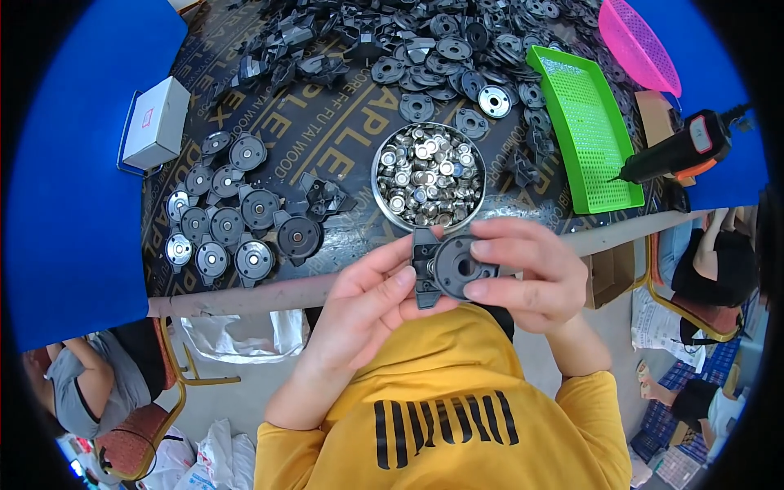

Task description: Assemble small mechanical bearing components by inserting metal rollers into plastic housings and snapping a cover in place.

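Observation:
My left hand [359, 306] grips a black plastic housing [425, 282] with wing-like edges. Between the fingertips of my right hand [539, 273] is a round black plastic disc [454, 273] with a hole in its centre. Disc and housing overlap in front of my chest; whether they are joined, I cannot tell. Just beyond my hands stands a round metal tin [378, 189] full of small shiny metal caps [429, 175]. Left of it lies a group of disc-and-housing pieces [226, 225], several with a metal centre. A single winged housing [322, 196] lies beside them.
Loose black housings [294, 37] and discs [445, 49] heap up along the far side. A green perforated tray [590, 135], pink basket [641, 45] and black electric screwdriver [682, 149] are at the right. A white box [158, 122] stands far left. Other people sit at both sides.

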A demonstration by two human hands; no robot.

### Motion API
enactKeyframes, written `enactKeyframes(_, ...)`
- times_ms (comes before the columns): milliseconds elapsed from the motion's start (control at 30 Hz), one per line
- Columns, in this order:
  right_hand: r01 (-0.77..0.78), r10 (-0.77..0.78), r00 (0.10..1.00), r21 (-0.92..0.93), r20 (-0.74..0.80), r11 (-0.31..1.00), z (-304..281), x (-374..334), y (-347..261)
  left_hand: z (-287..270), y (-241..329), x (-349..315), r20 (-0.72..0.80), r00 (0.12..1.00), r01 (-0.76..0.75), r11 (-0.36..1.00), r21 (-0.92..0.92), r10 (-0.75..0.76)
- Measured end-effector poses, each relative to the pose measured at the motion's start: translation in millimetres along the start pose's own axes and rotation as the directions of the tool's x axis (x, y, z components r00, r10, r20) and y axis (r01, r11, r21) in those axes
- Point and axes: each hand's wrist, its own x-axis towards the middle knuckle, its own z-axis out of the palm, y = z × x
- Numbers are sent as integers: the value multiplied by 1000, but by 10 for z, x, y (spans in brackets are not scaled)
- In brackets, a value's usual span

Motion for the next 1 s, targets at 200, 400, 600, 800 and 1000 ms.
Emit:
enactKeyframes(200, 33, -33, 999, 22, 16, 999, 111, -33, 11, -41, -18, -28, 17, 1000, -10, 999, -35, 11)
enactKeyframes(400, 2, -8, 997, 79, 71, 997, 136, -52, 48, -64, -31, -67, 65, 997, -35, 999, -9, 36)
enactKeyframes(600, -11, -1, 992, 94, 125, 996, 113, -22, 47, -91, -49, -84, 35, 998, -47, 997, 65, 45)
enactKeyframes(800, 20, -42, 982, 120, 186, 993, 69, -28, 109, 11, -32, -70, -106, 993, -27, 987, 157, 44)
enactKeyframes(1000, 51, -70, 968, 84, 241, 995, 54, 5, 96, -74, -41, -94, -31, 999, -27, 996, 80, 30)
